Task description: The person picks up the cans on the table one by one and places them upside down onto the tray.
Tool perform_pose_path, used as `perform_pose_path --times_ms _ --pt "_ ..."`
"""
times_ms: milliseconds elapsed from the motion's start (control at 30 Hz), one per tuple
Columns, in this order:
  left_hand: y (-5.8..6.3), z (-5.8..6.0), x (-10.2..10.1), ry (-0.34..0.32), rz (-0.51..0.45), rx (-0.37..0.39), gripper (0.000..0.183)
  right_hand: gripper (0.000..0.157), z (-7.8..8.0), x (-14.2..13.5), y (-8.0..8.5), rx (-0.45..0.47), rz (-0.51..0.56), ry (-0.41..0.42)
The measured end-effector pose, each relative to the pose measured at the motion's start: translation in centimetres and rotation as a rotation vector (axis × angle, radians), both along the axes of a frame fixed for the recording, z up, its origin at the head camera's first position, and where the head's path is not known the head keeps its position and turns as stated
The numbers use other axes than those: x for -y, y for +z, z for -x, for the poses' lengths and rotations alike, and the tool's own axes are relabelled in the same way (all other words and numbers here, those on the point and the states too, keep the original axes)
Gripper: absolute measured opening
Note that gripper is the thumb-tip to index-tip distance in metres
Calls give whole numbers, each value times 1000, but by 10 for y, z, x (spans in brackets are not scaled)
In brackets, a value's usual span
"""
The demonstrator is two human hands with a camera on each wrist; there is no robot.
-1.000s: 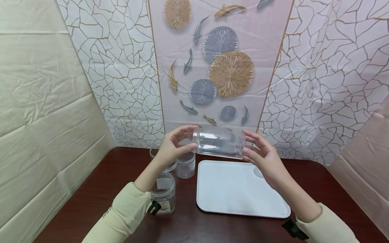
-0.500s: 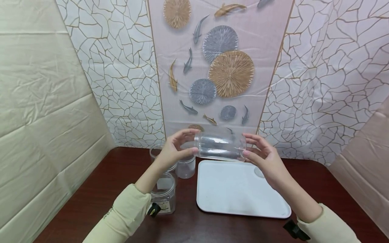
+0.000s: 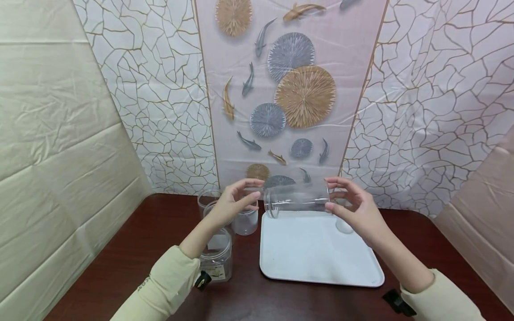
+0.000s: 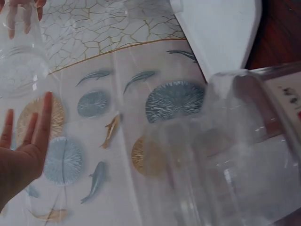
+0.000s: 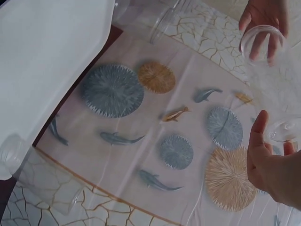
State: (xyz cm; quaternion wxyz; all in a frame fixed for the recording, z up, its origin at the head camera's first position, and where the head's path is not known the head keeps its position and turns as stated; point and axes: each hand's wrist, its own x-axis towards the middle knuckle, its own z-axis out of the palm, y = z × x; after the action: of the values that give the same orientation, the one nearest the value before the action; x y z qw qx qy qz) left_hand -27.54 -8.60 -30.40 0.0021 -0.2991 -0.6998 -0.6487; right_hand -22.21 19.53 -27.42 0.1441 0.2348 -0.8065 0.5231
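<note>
Head view: clear jar (image 3: pixel 299 198) on its side, held up over the far edge of the tray (image 3: pixel 317 254).
Right hand (image 3: pixel 359 211) pinches the base, thumb against fingers; left hand (image 3: pixel 234 203) spread wide beside the mouth, gripping nothing, contact uncertain. Judged thin plastic: light, springy rather than rigid, smooth enough to slip, liable to dent if squeezed mid-wall. Best hold probably the stiffer ends, base and ridged neck, with light pressure.
</note>
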Motion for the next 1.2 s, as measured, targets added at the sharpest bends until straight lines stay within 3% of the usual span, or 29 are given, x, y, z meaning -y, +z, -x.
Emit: perform_pose_path --times_ms 200,433,667,833,1100,1200 --pt "-27 -4 -16 104 107 5 30 48 1 -11 -3 -127 -183 -83" --pt "-54 -10 -28 246 202 -75 33 49 5 -19 -8 -213 -333 -137" --pt "-71 -10 -34 188 407 -79 71 47 9 -29 -14 -201 -387 -178" --pt "-84 -10 -39 202 560 -124 96 46 14 -36 -16 -188 -418 -187" --pt "-105 -8 -44 247 904 -166 117 45 15 -46 -18 -183 -453 -176" --pt "-109 -7 -44 238 980 -179 120 44 17 -50 -19 -178 -466 -180"
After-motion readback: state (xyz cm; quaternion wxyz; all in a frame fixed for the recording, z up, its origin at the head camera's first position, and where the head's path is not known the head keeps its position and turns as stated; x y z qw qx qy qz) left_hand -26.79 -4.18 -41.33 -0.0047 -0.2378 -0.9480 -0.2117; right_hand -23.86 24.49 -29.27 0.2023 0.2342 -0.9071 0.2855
